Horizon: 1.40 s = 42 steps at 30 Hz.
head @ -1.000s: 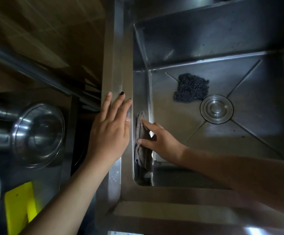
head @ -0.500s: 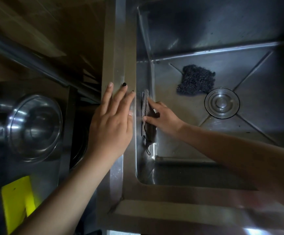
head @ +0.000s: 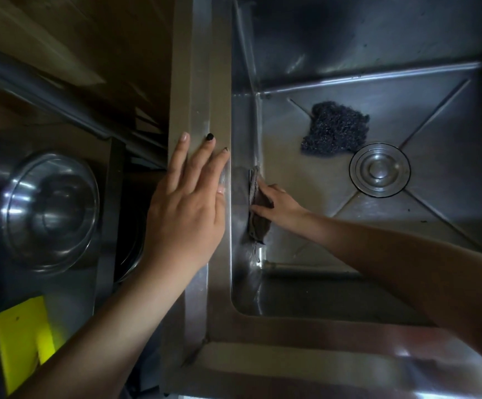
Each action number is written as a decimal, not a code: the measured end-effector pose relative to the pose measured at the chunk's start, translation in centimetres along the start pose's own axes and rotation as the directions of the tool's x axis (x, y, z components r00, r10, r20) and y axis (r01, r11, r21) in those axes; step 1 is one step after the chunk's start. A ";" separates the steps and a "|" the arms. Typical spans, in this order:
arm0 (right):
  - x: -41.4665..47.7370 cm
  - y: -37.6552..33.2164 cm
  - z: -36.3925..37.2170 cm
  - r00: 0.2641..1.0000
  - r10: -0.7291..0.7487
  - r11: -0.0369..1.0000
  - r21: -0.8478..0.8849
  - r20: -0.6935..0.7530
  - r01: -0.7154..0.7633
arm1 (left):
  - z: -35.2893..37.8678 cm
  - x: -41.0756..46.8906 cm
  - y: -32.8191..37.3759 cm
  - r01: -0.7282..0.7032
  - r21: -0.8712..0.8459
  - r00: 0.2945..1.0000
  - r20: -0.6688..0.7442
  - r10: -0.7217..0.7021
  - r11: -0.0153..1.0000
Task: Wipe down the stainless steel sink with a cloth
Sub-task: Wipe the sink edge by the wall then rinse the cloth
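- Sink (head: 199, 82): stainless steel, seen from above. The deep basin fills the right part of the view, w/ a wide flat rim on the left and near sides.
- Cloth (head: 258, 226): small, grey-brown, bunched. It stands against the left inner wall of the basin, abt halfway along that wall, and a loose thread hangs from its lower end.
- R hand (head: 281, 205): reaches into the basin from the right, w/ the forearm crossing over the near part. Fingers and thumb are stretched out, not curled, and they press the cloth to the wall. A piece of cloth shows between the index finger and the thumb.
- L hand (head: 188, 203): lies palm down on the left rim, fingers straight and close together, tips pointing away from the person. It holds nothing. One nail is painted dark.
- Steel scourer (head: 334, 128): dark wiry pad on the basin floor, far-left part, just beside the drain (head: 379, 169). If it touches the drain's edge, I cannot tell.
- Drain: round, metal, in the middle of the floor, where the pressed crease lines meet.
- Metal bowl (head: 52, 211): shiny and rounded, left of the sink, near the L hand but not touching it.
- Yellow object (head: 23, 341): flat, bright, in the bottom-left corner. What it is, I cannot tell.
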State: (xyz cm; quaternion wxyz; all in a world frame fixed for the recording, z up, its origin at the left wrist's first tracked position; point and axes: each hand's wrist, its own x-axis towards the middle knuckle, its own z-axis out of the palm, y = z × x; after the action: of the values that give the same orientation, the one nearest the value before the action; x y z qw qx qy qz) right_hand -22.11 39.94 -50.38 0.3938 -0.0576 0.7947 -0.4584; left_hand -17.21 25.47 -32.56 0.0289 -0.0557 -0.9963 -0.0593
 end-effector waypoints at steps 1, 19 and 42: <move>0.0 0.0 0.0 1.000 0.006 1.000 -0.002 0.003 -0.006 | 0.0 0.0 0.0 0.000 0.001 1.000 -0.002 0.000 1.000; -4.5 -5.5 -2.3 0.978 -0.201 0.955 0.214 -0.049 0.206 | 0.1 0.0 -0.1 -0.002 0.025 1.000 0.015 0.002 1.000; -2.4 -0.9 0.5 0.999 0.021 0.993 0.112 0.048 -0.026 | 0.0 0.0 -0.1 -0.004 0.022 1.000 0.004 0.004 1.000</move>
State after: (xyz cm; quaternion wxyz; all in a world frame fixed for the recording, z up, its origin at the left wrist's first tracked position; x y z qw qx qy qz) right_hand -20.42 40.15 -48.46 0.4203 -0.0369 0.7587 -0.4964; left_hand -17.24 25.38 -32.57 0.0277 -0.0575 -0.9968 -0.0481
